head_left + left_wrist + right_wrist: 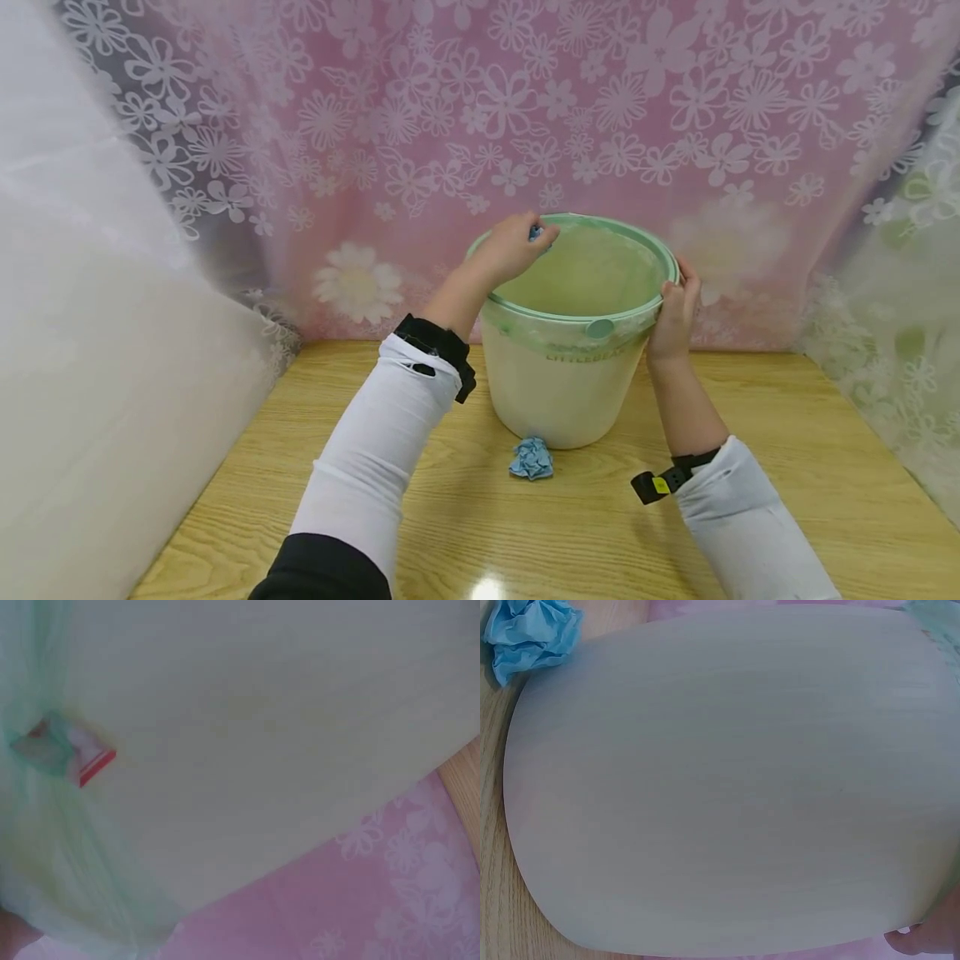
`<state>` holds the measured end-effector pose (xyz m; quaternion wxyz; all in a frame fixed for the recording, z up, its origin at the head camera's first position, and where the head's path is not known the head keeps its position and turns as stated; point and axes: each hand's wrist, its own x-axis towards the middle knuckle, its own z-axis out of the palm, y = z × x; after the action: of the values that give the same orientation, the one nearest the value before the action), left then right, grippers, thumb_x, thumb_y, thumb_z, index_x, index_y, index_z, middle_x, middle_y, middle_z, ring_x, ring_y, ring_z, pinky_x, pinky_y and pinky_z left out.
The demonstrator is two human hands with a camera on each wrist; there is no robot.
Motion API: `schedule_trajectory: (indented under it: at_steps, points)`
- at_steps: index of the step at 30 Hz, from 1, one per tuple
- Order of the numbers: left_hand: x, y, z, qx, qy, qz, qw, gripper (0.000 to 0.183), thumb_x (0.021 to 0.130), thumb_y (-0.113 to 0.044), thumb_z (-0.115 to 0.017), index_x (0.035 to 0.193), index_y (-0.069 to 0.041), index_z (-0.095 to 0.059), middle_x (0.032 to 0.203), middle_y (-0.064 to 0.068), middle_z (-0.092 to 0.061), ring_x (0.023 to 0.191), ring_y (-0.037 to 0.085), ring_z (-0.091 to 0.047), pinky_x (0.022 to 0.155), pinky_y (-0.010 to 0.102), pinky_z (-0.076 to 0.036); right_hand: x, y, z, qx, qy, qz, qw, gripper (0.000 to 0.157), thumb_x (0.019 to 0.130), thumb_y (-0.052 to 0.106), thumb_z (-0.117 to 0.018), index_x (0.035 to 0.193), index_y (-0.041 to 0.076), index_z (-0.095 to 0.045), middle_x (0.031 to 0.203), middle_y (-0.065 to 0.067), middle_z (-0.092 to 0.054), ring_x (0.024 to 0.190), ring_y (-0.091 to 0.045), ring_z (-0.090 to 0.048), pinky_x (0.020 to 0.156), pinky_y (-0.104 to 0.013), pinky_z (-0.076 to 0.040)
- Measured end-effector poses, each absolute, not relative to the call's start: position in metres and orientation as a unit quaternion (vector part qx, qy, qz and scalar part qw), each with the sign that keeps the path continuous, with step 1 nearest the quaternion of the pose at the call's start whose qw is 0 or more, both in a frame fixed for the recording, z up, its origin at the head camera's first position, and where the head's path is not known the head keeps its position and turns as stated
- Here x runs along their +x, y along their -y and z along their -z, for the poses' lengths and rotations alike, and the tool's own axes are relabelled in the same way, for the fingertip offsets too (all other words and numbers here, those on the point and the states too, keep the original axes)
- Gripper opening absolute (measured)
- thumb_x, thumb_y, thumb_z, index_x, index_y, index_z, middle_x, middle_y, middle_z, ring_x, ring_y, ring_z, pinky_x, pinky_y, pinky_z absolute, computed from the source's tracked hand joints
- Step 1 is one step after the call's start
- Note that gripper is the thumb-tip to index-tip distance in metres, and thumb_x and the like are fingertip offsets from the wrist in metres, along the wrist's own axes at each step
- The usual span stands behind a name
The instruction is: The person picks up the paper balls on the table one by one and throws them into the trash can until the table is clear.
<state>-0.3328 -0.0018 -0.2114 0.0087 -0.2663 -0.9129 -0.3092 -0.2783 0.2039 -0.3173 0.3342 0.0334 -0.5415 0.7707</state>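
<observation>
In the head view a cream trash can [562, 383] with a green rim stands on the table, lined with a thin green bag [517, 321] folded over its edge. My left hand [513, 247] is over the can's left rim, fingers curled round a crumpled blue piece [536, 232] that mostly hides in the grip. My right hand [675, 317] grips the rim at the right side, thumb toward the front. A crumpled light blue paper ball [532, 458] lies on the table by the can's front base; the right wrist view also shows this paper ball [532, 637].
The wood-grain table [420, 517] runs to a pink flowered curtain [450, 167] behind the can. A white sheet [112, 333] hangs at the left, a pale flowered one [892, 358] at the right. In the left wrist view, a small red-and-white patch [94, 761] shows beside the bag.
</observation>
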Motion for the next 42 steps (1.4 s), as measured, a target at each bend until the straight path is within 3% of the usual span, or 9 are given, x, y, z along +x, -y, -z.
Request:
schedule_trajectory:
  at_steps: [5,10,15,22,28,35,42]
  points:
    - [-0.331,-0.005,0.218,-0.274,0.916,0.293,0.006,0.038,0.103,-0.039,-0.04,0.119,-0.006,-0.051,0.116,0.011,-0.048,0.094,0.019,-0.047,0.081,0.031,-0.039,-0.277,-0.204,0.317,0.036,0.548,-0.768,0.329,0.056,0.089,0.02,-0.032,0.142,0.003,-0.029,0.136,-0.006,-0.04,0.124,-0.024,-0.04,0.108,-0.033,-0.032]
    - [-0.329,-0.007,0.222,-0.259,0.923,0.284,0.004,0.039,0.102,-0.042,-0.041,0.126,-0.012,-0.05,0.14,0.012,-0.036,0.121,0.022,-0.045,0.096,0.036,-0.042,-0.277,-0.204,0.317,0.036,0.55,-0.765,0.332,0.056,0.09,0.02,-0.031,0.142,0.001,-0.029,0.135,-0.006,-0.041,0.122,-0.023,-0.041,0.108,-0.034,-0.032]
    - [-0.329,-0.008,0.222,-0.252,0.924,0.288,0.0,0.046,0.102,-0.041,-0.043,0.139,-0.014,-0.042,0.147,0.011,-0.03,0.129,0.024,-0.042,0.103,0.037,-0.04,-0.278,-0.204,0.317,0.034,0.549,-0.767,0.331,0.056,0.09,0.02,-0.031,0.142,0.001,-0.029,0.134,-0.006,-0.04,0.122,-0.023,-0.041,0.109,-0.034,-0.031]
    - [-0.331,-0.009,0.221,-0.272,0.93,0.245,0.014,0.068,0.101,-0.045,-0.043,0.156,-0.019,-0.012,0.162,0.011,-0.01,0.149,0.027,-0.015,0.117,0.044,-0.024,-0.278,-0.204,0.316,0.034,0.55,-0.766,0.33,0.056,0.09,0.02,-0.031,0.142,0.001,-0.028,0.135,-0.006,-0.04,0.123,-0.023,-0.04,0.108,-0.033,-0.031]
    - [-0.329,-0.008,0.221,-0.271,0.927,0.258,0.017,0.072,0.1,-0.047,-0.042,0.156,-0.025,-0.002,0.163,0.008,0.006,0.15,0.031,0.001,0.119,0.051,-0.015,-0.276,-0.206,0.317,0.03,0.555,-0.762,0.332,0.056,0.09,0.02,-0.031,0.142,0.002,-0.029,0.136,-0.007,-0.04,0.124,-0.023,-0.04,0.109,-0.034,-0.03]
    - [-0.319,-0.003,0.217,-0.277,0.906,0.303,0.099,0.063,0.101,-0.037,-0.047,0.155,-0.022,-0.018,0.163,0.005,-0.006,0.15,0.029,-0.006,0.119,0.05,-0.015,-0.279,-0.211,0.311,0.033,0.554,-0.755,0.351,0.053,0.089,0.018,-0.032,0.14,0.003,-0.034,0.136,-0.007,-0.042,0.123,-0.022,-0.042,0.107,-0.031,-0.032]
    - [-0.301,0.019,0.242,-0.28,0.866,0.36,0.204,0.054,0.102,-0.027,-0.046,0.152,-0.016,-0.029,0.16,0.004,-0.02,0.149,0.02,-0.016,0.12,0.039,-0.017,-0.278,-0.208,0.316,0.03,0.541,-0.77,0.338,0.056,0.088,0.016,-0.032,0.141,-0.002,-0.03,0.137,-0.01,-0.042,0.126,-0.023,-0.042,0.112,-0.036,-0.031]
